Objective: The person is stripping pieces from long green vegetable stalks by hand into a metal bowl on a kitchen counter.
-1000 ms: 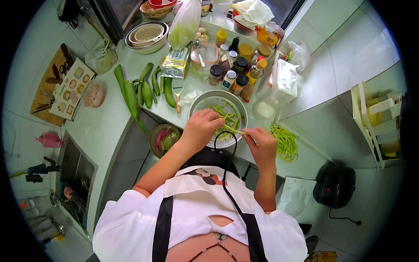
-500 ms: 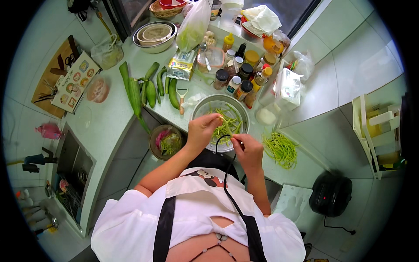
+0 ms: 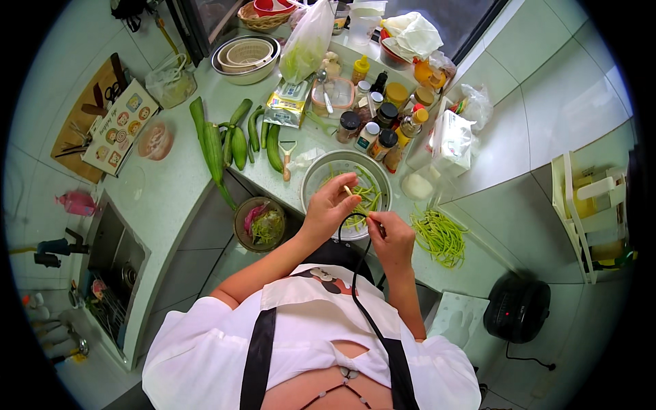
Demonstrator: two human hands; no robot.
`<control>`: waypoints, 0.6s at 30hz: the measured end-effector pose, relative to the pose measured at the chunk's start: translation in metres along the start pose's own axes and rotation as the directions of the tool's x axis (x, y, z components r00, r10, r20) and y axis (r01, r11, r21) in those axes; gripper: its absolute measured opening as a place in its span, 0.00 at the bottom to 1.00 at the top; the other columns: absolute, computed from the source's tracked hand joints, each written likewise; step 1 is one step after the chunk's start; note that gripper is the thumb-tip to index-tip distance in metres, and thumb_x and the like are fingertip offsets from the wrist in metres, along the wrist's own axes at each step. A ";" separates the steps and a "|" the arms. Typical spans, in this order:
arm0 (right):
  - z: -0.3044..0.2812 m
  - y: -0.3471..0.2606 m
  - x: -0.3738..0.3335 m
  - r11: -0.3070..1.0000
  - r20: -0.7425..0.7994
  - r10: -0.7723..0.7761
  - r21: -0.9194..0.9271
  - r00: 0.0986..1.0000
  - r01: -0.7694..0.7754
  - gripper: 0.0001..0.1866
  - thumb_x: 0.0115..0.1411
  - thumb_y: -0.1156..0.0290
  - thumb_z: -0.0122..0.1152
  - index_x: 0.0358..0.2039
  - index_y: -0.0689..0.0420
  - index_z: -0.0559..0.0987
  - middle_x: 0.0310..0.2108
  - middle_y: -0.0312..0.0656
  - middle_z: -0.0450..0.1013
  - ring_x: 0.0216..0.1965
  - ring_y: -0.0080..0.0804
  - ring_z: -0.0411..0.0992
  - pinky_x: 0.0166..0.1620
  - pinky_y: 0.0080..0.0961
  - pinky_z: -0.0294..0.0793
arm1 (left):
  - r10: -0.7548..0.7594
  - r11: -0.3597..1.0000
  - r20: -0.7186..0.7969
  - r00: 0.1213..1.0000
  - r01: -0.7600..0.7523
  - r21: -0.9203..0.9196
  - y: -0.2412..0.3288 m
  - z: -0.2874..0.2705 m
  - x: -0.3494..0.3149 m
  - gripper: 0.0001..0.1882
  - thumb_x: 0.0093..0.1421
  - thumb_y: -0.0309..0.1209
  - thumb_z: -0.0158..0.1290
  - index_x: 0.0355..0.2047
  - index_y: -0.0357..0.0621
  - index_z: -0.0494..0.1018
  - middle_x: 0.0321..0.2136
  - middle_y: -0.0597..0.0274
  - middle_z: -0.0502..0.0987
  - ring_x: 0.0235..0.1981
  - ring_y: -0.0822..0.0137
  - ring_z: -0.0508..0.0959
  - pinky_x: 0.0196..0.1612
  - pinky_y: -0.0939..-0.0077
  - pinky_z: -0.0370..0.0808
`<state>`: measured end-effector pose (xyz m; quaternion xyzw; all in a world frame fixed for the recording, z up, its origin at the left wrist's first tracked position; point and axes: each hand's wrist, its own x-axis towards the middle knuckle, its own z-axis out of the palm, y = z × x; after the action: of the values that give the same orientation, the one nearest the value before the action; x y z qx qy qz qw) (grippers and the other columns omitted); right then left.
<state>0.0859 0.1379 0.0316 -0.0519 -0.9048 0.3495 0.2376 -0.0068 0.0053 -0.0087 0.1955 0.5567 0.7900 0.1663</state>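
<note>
Over a round metal bowl [image 3: 309,179] with thin green stalks [image 3: 370,193] in it, my left hand [image 3: 329,207] is closed on a pale green stalk [image 3: 348,190], its tip showing between thumb and fingers. Close beside it, my right hand [image 3: 392,240] pinches with thumb and forefinger at what looks like a thin green stalk, mostly hidden by the fingers. A black cord [image 3: 356,270] loops up from my apron close to the right fingertips. To the right of the bowl lies a pile of thin green stalks [image 3: 439,237] on the counter.
Below the counter edge at left stands a bin [image 3: 240,236] with scraps. Long green gourds [image 3: 213,147] and a peeler [image 3: 287,164] lie left of the bowl. Seasoning jars [image 3: 367,136] crowd behind it. A black appliance [image 3: 517,307] sits at right; a sink [image 3: 113,253] is far left.
My left hand has turned and come slightly nearer, its fingers now curled over the stalk, which earlier stretched between both hands. My right hand has barely moved, still pinching.
</note>
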 end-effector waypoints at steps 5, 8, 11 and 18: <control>0.002 0.002 -0.002 1.000 -0.008 0.008 -0.003 1.000 -0.008 0.05 0.50 0.74 0.63 0.29 0.57 0.78 0.25 0.42 0.74 0.24 0.39 0.73 0.28 0.30 0.71 | -0.035 0.999 0.042 0.999 0.034 0.021 0.006 -0.001 0.000 0.20 0.61 0.29 0.51 0.52 0.33 0.67 0.46 0.58 0.72 0.48 0.71 0.71 0.50 0.78 0.68; 0.001 0.003 -0.003 1.000 -0.007 0.018 -0.012 1.000 -0.018 0.05 0.50 0.74 0.63 0.29 0.57 0.78 0.25 0.43 0.74 0.24 0.40 0.73 0.28 0.30 0.71 | -0.021 0.994 0.014 1.000 0.019 0.106 0.006 -0.001 -0.001 0.16 0.61 0.29 0.51 0.48 0.34 0.70 0.42 0.58 0.75 0.44 0.71 0.74 0.48 0.78 0.70; 0.002 0.005 -0.003 1.000 -0.006 0.009 -0.025 1.000 -0.009 0.05 0.51 0.73 0.62 0.29 0.57 0.77 0.25 0.42 0.73 0.24 0.40 0.73 0.28 0.30 0.71 | -0.010 0.988 -0.025 1.000 0.014 0.154 0.009 0.004 -0.002 0.13 0.61 0.29 0.51 0.44 0.34 0.74 0.37 0.59 0.77 0.39 0.72 0.76 0.44 0.79 0.72; 0.004 0.005 -0.004 0.997 0.024 0.049 -0.059 0.999 -0.048 0.05 0.52 0.71 0.62 0.30 0.55 0.77 0.25 0.41 0.74 0.25 0.39 0.73 0.28 0.30 0.71 | -0.059 0.971 -0.031 0.998 0.065 0.231 0.004 -0.002 0.000 0.12 0.61 0.30 0.51 0.40 0.33 0.75 0.32 0.62 0.79 0.34 0.75 0.76 0.40 0.81 0.73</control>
<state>0.0874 0.1379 0.0239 -0.0764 -0.9160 0.3294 0.2160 -0.0086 0.0022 -0.0055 0.1868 0.6527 0.7165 0.1604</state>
